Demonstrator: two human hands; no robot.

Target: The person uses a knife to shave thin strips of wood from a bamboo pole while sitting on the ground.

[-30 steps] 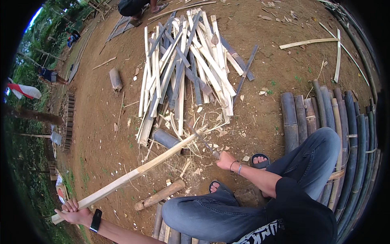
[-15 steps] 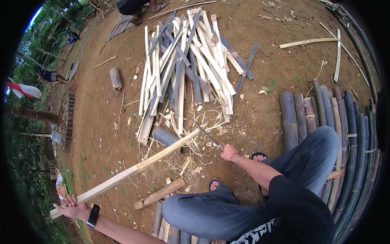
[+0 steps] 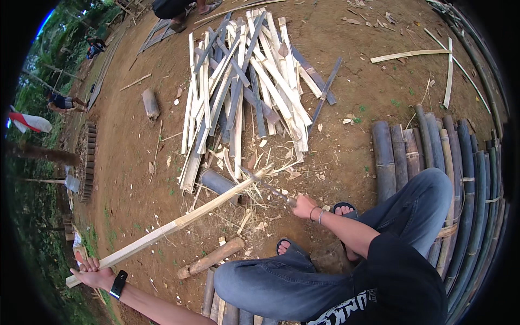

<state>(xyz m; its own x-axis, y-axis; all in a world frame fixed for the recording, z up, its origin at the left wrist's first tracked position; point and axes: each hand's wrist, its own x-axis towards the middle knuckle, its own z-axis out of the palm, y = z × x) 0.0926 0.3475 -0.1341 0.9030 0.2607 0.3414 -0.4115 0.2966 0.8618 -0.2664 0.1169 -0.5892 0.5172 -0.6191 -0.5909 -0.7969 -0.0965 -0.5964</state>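
My left hand point(image 3: 93, 272), with a black watch on its wrist, grips the near end of a long pale bamboo slat point(image 3: 173, 226). The slat runs up and right, and its far end rests by a short grey bamboo tube point(image 3: 218, 183). My right hand point(image 3: 303, 207) is closed on the handle of a knife point(image 3: 273, 193); its blade points left and meets the slat's far tip. I am sitting in blue jeans with sandalled feet on the dirt.
A heap of split bamboo strips point(image 3: 246, 86) lies ahead on the bare earth. Whole dark bamboo poles point(image 3: 433, 141) lie side by side at the right. A short log point(image 3: 210, 259) lies near my feet and another point(image 3: 150, 104) farther left. A person's feet point(image 3: 184, 13) show at the top.
My right hand has brought the knife forward and left until the blade meets the slat's far end. The left hand has lifted its end of the slat slightly.
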